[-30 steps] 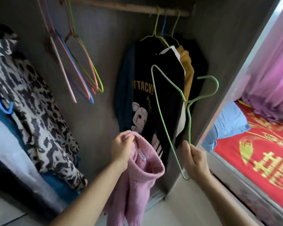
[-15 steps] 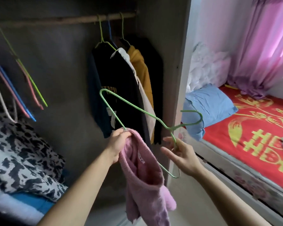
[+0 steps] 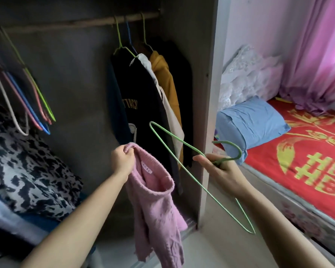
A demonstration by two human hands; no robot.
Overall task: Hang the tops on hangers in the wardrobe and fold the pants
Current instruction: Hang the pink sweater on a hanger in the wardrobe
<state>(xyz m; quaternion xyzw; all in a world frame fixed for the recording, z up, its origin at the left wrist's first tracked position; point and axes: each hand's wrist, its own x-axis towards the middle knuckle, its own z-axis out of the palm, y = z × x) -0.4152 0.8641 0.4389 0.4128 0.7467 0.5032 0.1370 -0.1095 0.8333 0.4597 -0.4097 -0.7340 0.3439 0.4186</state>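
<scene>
left fingers (image 3: 129, 151) pinch pink sweater (image 3: 155, 206) collar; right fingers (image 3: 202, 158) grip green hanger (image 3: 184, 141)

Bedroom, private home.
Landmark: open grey wardrobe (image 3: 207, 93). Inside it: wooden rail (image 3: 75, 23) along the top, dark and mustard tops (image 3: 143, 97) hung at the rail's right end, bare coloured hangers (image 3: 33, 101) at its left, black-and-white patterned fabric (image 3: 27, 171) heaped below. Right of the wardrobe: bed (image 3: 307, 161) with red-and-gold cover, blue pillow (image 3: 253, 122), pink curtain (image 3: 317, 55) beyond.
</scene>
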